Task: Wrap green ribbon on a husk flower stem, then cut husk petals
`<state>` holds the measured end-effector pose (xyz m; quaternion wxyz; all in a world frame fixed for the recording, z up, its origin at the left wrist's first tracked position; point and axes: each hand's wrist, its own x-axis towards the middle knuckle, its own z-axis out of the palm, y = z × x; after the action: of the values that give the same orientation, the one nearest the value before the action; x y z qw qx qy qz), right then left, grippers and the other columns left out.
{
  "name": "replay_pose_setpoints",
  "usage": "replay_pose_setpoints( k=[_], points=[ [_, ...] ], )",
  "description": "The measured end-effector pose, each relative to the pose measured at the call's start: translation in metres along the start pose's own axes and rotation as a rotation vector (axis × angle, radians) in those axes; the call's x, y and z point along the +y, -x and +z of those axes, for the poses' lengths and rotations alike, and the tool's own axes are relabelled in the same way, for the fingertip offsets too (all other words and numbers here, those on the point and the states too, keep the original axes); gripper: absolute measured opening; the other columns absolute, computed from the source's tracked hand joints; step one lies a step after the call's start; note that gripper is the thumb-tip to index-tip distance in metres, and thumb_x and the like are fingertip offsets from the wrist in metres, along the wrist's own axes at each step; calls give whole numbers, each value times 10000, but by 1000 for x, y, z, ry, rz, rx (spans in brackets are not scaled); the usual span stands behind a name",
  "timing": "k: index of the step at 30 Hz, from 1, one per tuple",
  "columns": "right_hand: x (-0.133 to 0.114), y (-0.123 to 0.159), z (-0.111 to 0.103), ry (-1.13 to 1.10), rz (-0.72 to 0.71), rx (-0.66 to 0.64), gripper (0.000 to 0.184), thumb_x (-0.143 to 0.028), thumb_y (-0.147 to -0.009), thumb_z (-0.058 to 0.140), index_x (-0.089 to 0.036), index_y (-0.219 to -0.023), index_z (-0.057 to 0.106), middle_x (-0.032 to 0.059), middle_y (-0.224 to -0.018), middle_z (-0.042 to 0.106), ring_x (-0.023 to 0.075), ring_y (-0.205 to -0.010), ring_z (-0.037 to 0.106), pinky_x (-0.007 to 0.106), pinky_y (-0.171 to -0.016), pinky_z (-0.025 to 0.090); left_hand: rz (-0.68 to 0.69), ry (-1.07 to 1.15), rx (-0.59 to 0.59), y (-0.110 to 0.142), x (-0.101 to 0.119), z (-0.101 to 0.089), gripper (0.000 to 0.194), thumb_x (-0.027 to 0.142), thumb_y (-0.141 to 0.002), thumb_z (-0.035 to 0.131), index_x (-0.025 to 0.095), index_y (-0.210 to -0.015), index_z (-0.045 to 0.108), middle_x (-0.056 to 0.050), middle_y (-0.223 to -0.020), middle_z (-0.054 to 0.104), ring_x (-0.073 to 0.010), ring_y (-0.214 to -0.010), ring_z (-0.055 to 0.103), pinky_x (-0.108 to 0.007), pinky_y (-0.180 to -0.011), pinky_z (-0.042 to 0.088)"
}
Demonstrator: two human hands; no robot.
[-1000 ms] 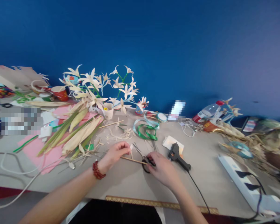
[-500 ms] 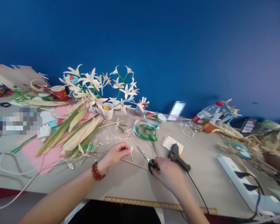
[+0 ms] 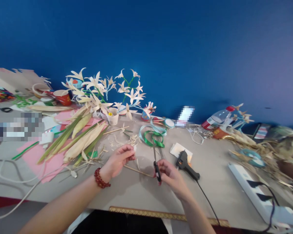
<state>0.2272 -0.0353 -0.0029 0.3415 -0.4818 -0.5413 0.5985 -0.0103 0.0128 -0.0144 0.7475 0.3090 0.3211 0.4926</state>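
Scissors [image 3: 157, 169] are held near the lower centre of the frame by the right hand [image 3: 170, 177], its fingers closed at the black handles and the blades pointed up the frame. In the left hand [image 3: 120, 159], a small pale piece [image 3: 135, 152] is pinched between thumb and forefinger, with almost no opening left in the grip. A thin stick [image 3: 138, 170] is seen on the desk [image 3: 134, 195] between the hands.

Several containers are set along the back of the desk. At centre left, a white cup [image 3: 113, 118] is overhung by pale flowers [image 3: 97, 81]; something yellow is shown at its mouth, but whether it is inside cannot be told. Just to its right in the frame, a small blue-and-red cup [image 3: 146, 115] is topped by pale petals. At the right, light-blue stems with pale blossoms are held in an orange-red cup [image 3: 219, 132], beside which a red-capped clear bottle [image 3: 216, 117] is tilted. At upper left, the contents of a red cup [image 3: 63, 98] cannot be made out.
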Motion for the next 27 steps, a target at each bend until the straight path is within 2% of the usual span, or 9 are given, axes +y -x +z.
replay_pose_setpoints(
  k=[2, 6, 12, 15, 27],
  points=[
    [2, -8, 15, 52, -77, 26, 197, -319, -787, 574, -200, -925, 501, 4, -732, 588, 142, -610, 534, 235, -513, 451, 31, 41, 1, 1, 2, 1, 144, 218, -739, 746, 159, -767, 618, 18, -706, 612, -94, -651, 596, -219, -681, 479],
    [2, -19, 35, 398, -233, 157, 217, -354, -786, 651, -192, -874, 538, -13, -700, 563, 123, -567, 498, 226, -527, 416, 90, 107, 8, 3, 4, 3, 105, 192, -758, 731, 159, -790, 636, 4, -738, 640, -108, -692, 621, -239, -724, 509],
    [-3, -22, 40, 868, -451, 337, 308, -414, -765, 695, -179, -932, 588, 8, -696, 625, 148, -556, 526, 255, -550, 403, 79, 199, -6, 8, 7, 7, 77, 159, -768, 715, 162, -799, 645, -5, -792, 664, -112, -719, 637, -232, -720, 523],
    [-2, -22, 39, 943, -516, 353, 289, -400, -791, 665, -173, -955, 596, 22, -710, 640, 160, -587, 562, 254, -551, 408, 69, 245, -6, 8, 7, 8, 91, 150, -763, 719, 174, -811, 646, -1, -804, 674, -115, -732, 643, -232, -723, 525],
    [-2, -25, 40, 972, -509, 364, 217, -357, -813, 638, -185, -941, 610, 37, -730, 674, 174, -625, 605, 257, -560, 409, 63, 262, 13, 9, 5, 10, 122, 184, -726, 761, 181, -786, 655, 14, -795, 664, -104, -734, 620, -241, -735, 517]
  ],
)
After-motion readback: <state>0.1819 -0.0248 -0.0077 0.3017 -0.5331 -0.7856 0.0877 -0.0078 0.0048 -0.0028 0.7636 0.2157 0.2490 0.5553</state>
